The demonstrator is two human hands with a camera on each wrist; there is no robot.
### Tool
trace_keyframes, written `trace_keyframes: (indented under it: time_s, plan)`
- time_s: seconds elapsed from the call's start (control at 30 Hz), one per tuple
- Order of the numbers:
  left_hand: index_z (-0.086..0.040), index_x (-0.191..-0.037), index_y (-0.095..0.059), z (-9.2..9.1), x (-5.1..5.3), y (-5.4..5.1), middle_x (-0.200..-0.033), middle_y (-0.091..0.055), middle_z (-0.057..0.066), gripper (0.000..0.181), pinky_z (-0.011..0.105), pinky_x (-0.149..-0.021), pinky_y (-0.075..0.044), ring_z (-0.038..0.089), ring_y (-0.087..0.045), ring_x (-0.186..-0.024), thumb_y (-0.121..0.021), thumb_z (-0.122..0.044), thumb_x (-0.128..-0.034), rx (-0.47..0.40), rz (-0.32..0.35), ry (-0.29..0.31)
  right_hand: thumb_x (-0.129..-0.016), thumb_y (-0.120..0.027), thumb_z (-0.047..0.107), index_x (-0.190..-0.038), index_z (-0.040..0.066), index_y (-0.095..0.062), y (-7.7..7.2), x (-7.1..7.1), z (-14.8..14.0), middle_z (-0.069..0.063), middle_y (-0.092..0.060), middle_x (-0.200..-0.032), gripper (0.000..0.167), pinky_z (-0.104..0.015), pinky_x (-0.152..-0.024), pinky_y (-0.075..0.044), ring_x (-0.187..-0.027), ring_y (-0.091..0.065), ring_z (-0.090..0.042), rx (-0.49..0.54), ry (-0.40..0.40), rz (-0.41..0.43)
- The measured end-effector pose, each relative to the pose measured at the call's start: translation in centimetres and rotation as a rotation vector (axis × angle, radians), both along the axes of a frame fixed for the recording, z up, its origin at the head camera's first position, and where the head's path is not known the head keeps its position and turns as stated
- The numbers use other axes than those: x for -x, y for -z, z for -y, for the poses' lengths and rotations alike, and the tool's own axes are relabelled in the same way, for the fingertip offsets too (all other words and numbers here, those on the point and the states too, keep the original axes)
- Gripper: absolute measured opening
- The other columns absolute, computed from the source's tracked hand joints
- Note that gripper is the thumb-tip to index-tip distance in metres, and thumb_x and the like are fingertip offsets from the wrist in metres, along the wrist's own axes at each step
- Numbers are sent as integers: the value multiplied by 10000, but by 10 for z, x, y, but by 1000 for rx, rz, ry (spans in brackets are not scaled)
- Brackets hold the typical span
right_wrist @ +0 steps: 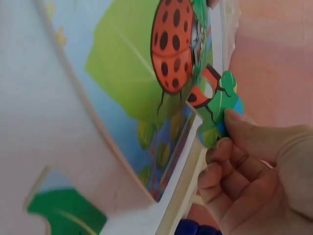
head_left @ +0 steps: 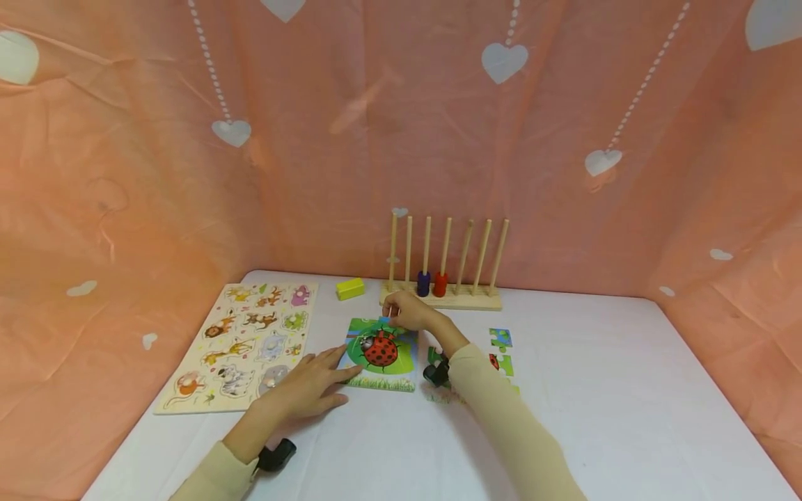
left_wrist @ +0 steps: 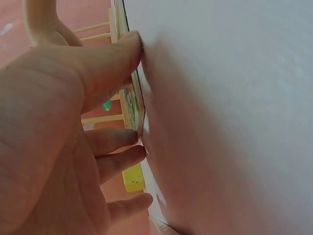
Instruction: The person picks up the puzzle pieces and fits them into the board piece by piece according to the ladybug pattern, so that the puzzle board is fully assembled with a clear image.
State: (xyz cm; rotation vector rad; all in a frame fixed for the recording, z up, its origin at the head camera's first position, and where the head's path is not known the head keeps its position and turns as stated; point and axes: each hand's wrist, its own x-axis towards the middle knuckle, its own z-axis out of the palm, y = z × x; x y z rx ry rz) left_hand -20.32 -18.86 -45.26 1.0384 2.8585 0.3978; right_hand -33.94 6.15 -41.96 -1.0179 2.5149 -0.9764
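The person's right hand is curled in, thumb and fingertips pinching a small, flat jigsaw piece, green and blue with a bit of red and black on it. The piece is tilted at the twelve o'clock edge of a square, flat jigsaw board printed with a red, black-spotted ladybird on a green leaf; whether the two touch, I cannot tell. The left hand holds nothing: its fingers are extended and spread, reaching the board's edge between eight and nine o'clock.

Around the board, loose green, blue and red jigsaw pieces lie at three o'clock, partly hidden by a cream sleeve. At one o'clock stands a pale wooden rack with seven upright pegs, dark blue beads on one and red beads on the next. A bright yellow block lies at eleven, and a pale wooden board of cartoon animals at nine. All sit on a white table, with a peach-pink, heart-patterned curtain beyond at twelve o'clock
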Motion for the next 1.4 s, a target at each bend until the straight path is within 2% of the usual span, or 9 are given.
trace_keyframes:
  time_s: [0.3, 0.57, 0.8, 1.13, 1.4]
  plan:
    - [-162, -1418, -581, 0, 0, 1, -1512, -374, 302, 505, 700, -1023, -350, 453, -387, -1376, -686, -296, -943, 2, -17, 5, -841, -730, -74, -914, 0, -657, 5, -3, 13, -69, -607, -836, 127, -277, -696, -499, -780, -572, -176, -81, 58, -62]
    - [-168, -1421, -579, 0, -1, -1, -1514, -373, 300, 507, 702, -1033, -338, 450, -383, -1381, -691, -286, -942, -5, 2, -11, -821, -815, 47, -914, 72, -655, 4, -7, 18, -52, -632, -871, 186, -335, -716, -517, -822, -613, -211, -198, 132, -101]
    - [-146, -1419, -578, -1, -3, -3, -1515, -364, 309, 504, 712, -1028, -334, 466, -380, -1376, -687, -278, -945, -8, 8, -12, -824, -831, 137, -927, 97, -671, 4, -11, 21, -40, -662, -915, 194, -340, -725, -526, -866, -637, -211, -295, 143, -162]
    - [-149, -1414, -584, -2, -2, -2, -1511, -373, 305, 501, 713, -1028, -334, 456, -380, -1380, -689, -280, -942, -13, -9, -6, -848, -813, 156, -1024, 88, -699, 5, -12, 22, -54, -683, -1014, 220, -366, -799, -531, -962, -640, -227, -329, 173, -151]
    - [-146, -1411, -587, -2, -2, -3, -1509, -376, 307, 501, 713, -1023, -340, 457, -384, -1377, -694, -275, -938, -16, -4, -5, -865, -797, 174, -1020, 104, -705, 8, -11, 23, -48, -670, -1021, 194, -420, -865, -505, -982, -618, -230, -348, 161, -174]
